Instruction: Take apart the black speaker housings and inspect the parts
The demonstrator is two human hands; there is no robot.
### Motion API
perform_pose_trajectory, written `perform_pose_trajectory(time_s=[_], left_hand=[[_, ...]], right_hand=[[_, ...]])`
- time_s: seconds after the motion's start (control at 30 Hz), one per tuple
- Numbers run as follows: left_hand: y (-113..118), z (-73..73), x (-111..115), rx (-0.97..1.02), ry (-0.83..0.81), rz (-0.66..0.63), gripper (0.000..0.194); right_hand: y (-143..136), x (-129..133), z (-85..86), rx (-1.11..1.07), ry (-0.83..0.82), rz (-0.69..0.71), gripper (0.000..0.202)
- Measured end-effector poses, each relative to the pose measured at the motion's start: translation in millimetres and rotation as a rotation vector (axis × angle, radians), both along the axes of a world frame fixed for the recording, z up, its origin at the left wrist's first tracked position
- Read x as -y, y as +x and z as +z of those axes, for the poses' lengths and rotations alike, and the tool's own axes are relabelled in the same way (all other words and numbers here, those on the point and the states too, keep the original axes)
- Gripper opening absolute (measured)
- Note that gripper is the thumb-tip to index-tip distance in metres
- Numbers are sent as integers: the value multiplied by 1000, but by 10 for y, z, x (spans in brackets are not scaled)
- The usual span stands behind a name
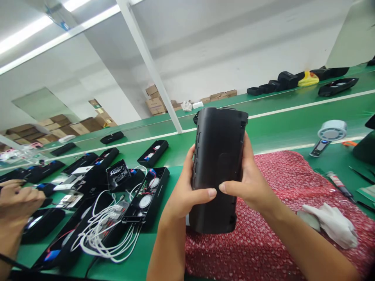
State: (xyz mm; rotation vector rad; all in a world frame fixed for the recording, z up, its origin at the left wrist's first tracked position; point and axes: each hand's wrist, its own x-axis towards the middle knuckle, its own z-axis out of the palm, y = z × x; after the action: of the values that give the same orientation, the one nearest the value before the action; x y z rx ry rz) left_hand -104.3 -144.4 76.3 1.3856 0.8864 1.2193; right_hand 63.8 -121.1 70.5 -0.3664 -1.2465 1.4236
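A black plastic housing (218,156), long and rounded along its side, stands nearly upright between my hands, its smooth face toward me. My left hand (187,191) is closed around its left edge, thumb lying across the front. From the other side my right hand (246,179) grips the right edge, its thumb almost meeting the left one. Most of the fingers are hidden behind the housing. Small notches show along both long edges. Below it red bubble wrap (278,187) covers the bench, with a crumpled white cloth (334,224) lying on the right.
On the left lie open black speaker housings (152,187) with wires, and a tangle of white cables (108,234). A co-worker's hand (20,199) is at the far left. A small fan (331,130) and a glue tube (340,183) sit on the right.
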Motion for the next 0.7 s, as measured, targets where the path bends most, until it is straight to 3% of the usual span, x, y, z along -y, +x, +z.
perform_pose_trajectory(time_s=[0.7], left_hand=[[51,42,41,11,-4,20,117]], right_hand=[[7,7,-26,15,-29,33,130]])
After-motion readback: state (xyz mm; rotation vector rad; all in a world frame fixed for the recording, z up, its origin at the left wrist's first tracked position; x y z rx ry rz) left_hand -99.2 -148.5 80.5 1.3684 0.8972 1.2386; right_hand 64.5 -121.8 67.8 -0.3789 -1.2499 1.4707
